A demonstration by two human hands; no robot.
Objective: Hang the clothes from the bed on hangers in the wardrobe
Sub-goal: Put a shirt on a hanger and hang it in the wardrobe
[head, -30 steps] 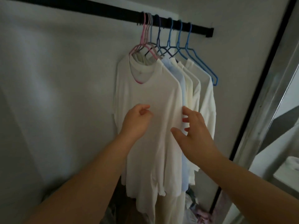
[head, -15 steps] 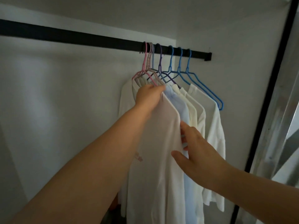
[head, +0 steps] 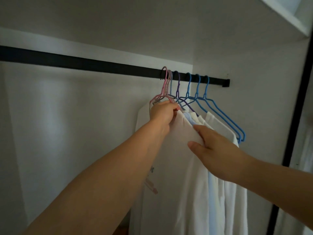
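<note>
Inside a plain white wardrobe, pretty dim, there's a black rail (head: pixel 101 64) running across the back wall and ending at a bracket on the right. A bunch of hangers are hooked near that right end: a pink hanger (head: pixel 164 85) at the front with a greyish one tucked right behind it, then a purple hanger (head: pixel 178 89), then three blue hangers (head: pixel 220 114) side by side. Every one seems to carry a pale top, all squashed close together. The front white shirt (head: pixel 169 167) hangs on the pink one, a light blue shirt (head: pixel 188 117) sits just behind it, and more white shirts (head: pixel 218 123) follow to the right. The left hand (head: pixel 161 114) is up at the front shirt's collar, fingers curled around the fabric right below the pink hanger's shoulder. The right hand (head: pixel 211 147) is lower, thumb on the front of that same shirt's shoulder edge and fingers tucked behind it, so it's pinching the cloth. A black frame strip (head: pixel 294 116) runs down the right side.
</note>
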